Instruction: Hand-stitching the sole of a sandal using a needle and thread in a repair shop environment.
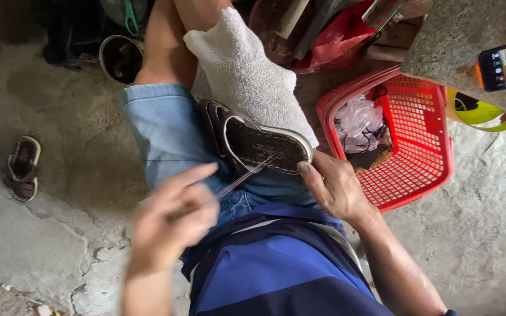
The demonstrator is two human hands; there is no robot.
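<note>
On the lap: a brown sandal [267, 145] is laid sole-side up across denim shorts [165, 131], a white towel [247, 73] touching it at 12 o'clock.
Right hand [338, 187]: the sandal's heel edge is gripped, thumb pressed on the rim, fingers closed under it.
Left hand [174, 219]: blurred; fingers are pinched together on a thin tool [247, 174] whose tip is set against the sole.
At 3 o'clock: a red basket [423, 146] is stood on the concrete floor [77, 175].
At 9 o'clock: a second sandal [23, 168] is left well apart.
</note>
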